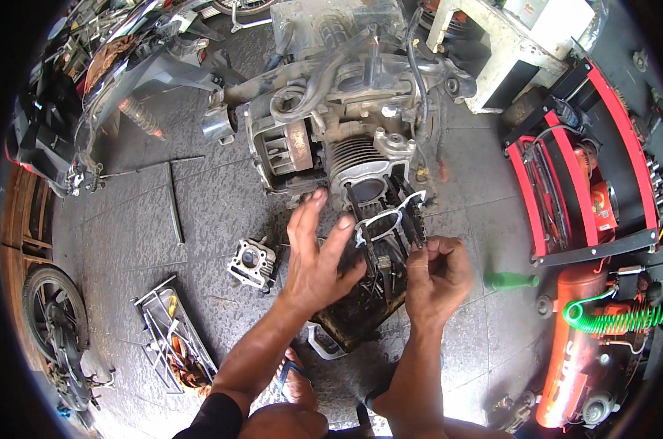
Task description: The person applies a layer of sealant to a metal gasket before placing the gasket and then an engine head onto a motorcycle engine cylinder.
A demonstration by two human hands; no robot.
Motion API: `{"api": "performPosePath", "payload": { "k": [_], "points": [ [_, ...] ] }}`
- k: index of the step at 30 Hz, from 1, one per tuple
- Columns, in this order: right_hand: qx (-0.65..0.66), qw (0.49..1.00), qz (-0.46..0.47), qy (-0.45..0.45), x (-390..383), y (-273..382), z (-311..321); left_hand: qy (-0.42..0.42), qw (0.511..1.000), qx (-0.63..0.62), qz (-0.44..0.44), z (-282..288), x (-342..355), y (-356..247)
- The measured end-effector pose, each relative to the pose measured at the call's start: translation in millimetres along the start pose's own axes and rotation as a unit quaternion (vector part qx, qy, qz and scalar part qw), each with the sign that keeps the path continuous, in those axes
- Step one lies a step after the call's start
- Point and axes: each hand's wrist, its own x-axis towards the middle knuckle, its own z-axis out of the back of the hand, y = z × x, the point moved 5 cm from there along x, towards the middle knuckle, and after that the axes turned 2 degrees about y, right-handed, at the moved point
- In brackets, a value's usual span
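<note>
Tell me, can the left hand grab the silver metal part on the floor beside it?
Probably yes: the left hand looks empty, and nothing seems to block its way to the silver metal part.

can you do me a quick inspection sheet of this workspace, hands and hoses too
Surface: grey tiled floor, darkly mottled.
Job's things: engine ahead, cylinder bore exposed; thin gasket in front of it; dark chain near the gasket's right end.
Clutter: tool tray and metal casting on the left; green bottle lying on the right.
Hands: left hand open near the gasket, contact unclear; right hand pinching, apparently the chain's lower end.
Cables: nothing seen for certain; green coiled hose by red tank.
Surroundings: red-and-black rack right, wheel left.
</note>
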Motion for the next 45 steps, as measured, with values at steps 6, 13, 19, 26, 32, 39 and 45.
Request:
{"api": "performPosePath", "payload": {
  "k": [6, 13, 19, 26, 32, 39, 45],
  "points": [
    [0.002, 1.0, 0.007, 0.011, 2, 4, -1, 0.092, 0.994, 0.028, -0.047, 6, 21, 12],
    [0.002, 1.0, 0.008, -0.001, 0, 5, 0, 0.1, 0.993, 0.068, 0.014, -1, 33, 23],
    [-0.006, 1.0, -0.015, -0.002, -6, -3, -1, 0.079, 0.995, 0.066, -0.013, -6, 32, 24],
    [-0.002, 1.0, -0.028, 0.007, -4, 9, -3, 0.048, 0.993, 0.108, -0.02, -14, 31, 27],
    [0.022, 0.999, -0.041, 0.007, -4, 3, -1, 0.036, 0.997, 0.063, 0.006, -16, 32, 27],
    [0.047, 0.998, -0.03, -0.007, -10, -10, -3, 0.0, 0.996, 0.092, 0.023, -22, 31, 26],
    [0.069, 0.996, -0.056, -0.003, -9, -11, 0, 0.017, 0.998, 0.061, -0.007, -22, 35, 29]
  ]
}}
